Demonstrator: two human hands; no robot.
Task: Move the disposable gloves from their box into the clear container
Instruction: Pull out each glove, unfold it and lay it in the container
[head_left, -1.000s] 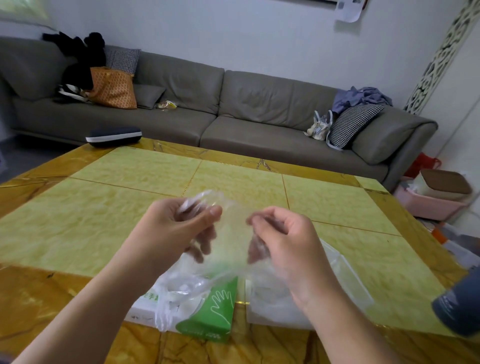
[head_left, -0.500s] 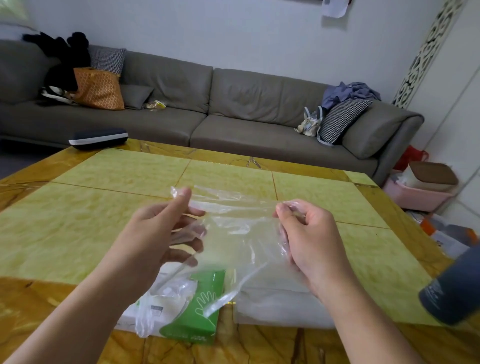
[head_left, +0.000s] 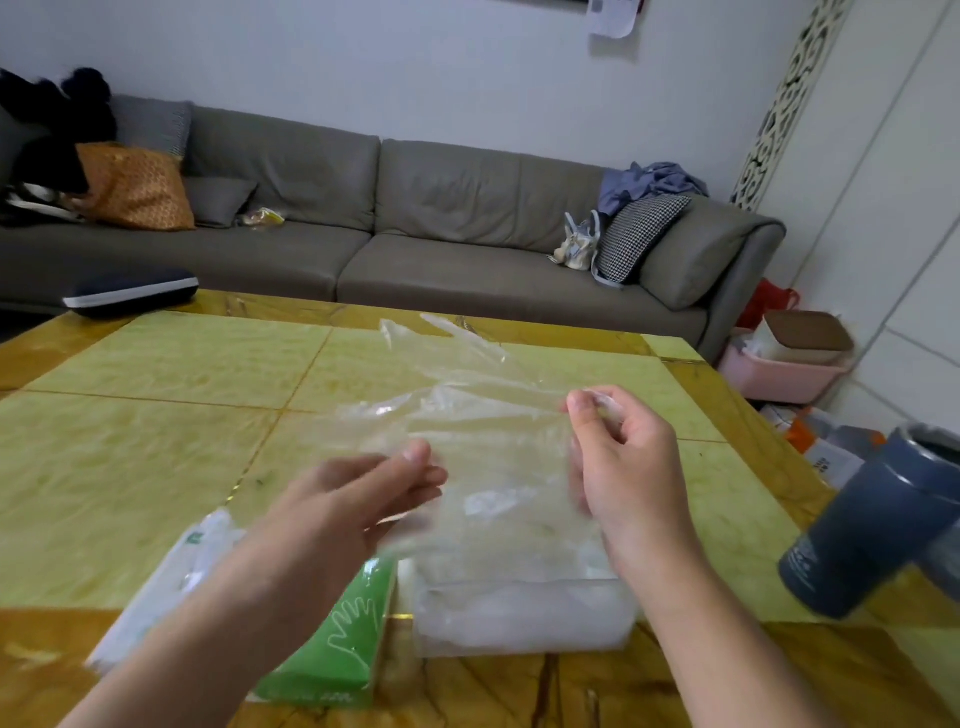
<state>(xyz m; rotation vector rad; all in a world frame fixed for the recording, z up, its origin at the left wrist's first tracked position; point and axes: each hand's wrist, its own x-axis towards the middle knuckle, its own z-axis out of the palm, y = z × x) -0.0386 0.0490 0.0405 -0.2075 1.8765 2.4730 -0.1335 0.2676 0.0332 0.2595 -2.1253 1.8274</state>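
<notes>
A clear disposable glove (head_left: 483, 415) is stretched flat in the air above the table, its fingers pointing away from me. My right hand (head_left: 618, 457) pinches its right edge between thumb and fingers. My left hand (head_left: 363, 493) holds the glove's left lower edge, thumb on top and fingers under the film. Below my left forearm lies the green and white glove box (head_left: 337, 644). To its right, under the glove, sits the clear container (head_left: 519, 613) with whitish gloves inside.
The yellow tiled table (head_left: 156, 415) has a dark blue case (head_left: 130, 293) at its far left edge. A dark blue cup (head_left: 878, 525) stands tilted at the right. Beyond the table are a grey sofa (head_left: 415, 234) and a pink bin (head_left: 779, 369).
The bunched glove has been pulled open and spread flat between my hands. Both hands have moved apart and forward over the container.
</notes>
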